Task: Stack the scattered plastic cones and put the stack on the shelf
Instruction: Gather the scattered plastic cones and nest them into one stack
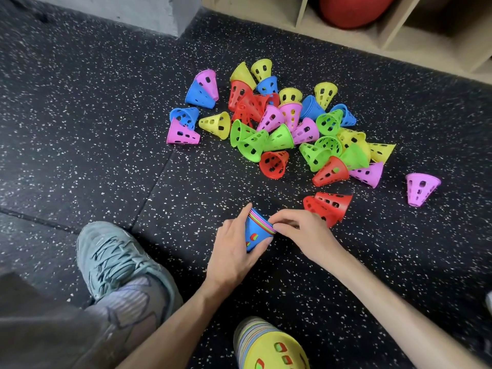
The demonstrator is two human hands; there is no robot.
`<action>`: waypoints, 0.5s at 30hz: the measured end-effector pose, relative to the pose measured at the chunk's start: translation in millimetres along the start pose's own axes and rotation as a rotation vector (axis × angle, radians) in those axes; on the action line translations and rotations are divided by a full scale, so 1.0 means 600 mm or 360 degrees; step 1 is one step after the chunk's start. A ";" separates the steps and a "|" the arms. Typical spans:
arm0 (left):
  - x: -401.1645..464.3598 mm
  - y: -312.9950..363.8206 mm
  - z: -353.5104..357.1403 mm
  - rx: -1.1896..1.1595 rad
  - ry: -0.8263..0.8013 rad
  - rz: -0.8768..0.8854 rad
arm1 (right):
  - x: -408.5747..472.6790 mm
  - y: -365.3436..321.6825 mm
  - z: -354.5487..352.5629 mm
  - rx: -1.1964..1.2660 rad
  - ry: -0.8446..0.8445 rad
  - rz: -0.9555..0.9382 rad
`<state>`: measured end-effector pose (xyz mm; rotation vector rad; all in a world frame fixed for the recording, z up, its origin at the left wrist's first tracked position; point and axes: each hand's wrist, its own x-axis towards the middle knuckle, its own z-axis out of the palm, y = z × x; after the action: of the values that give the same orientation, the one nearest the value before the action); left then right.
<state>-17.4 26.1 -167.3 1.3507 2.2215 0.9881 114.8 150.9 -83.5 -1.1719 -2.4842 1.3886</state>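
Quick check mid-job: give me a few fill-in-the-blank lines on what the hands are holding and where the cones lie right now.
1. The left hand grips a small stack whose outermost cone is ____.
2. The right hand pinches that stack at its ____ end.
3. Alone at far right on the floor lies a ____ cone.
4. The tall stack at the bottom edge has a ____ cone outermost.

Missing words: blue; wide; pink; yellow

Bright perforated cones (279, 123) lie tumbled far on the floor (93, 129), a small blue-based stack (257, 231) tilted nearer, a larger yellow-topped stack (269, 344) nearest.
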 end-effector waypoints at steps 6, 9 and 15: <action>0.000 0.005 -0.002 -0.0043 -0.0003 -0.0062 | -0.012 0.016 0.006 0.0071 -0.0002 0.0037; -0.001 0.007 -0.004 -0.0068 -0.0009 -0.0086 | -0.016 0.020 0.011 0.0108 0.0008 0.0053; -0.001 0.002 -0.003 -0.0156 0.0000 -0.0184 | -0.004 0.019 -0.021 0.0017 0.0134 0.0022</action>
<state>-17.2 25.3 -165.2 1.1668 2.1935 1.0404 128.0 161.5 -83.7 -1.2212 -2.4134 1.3253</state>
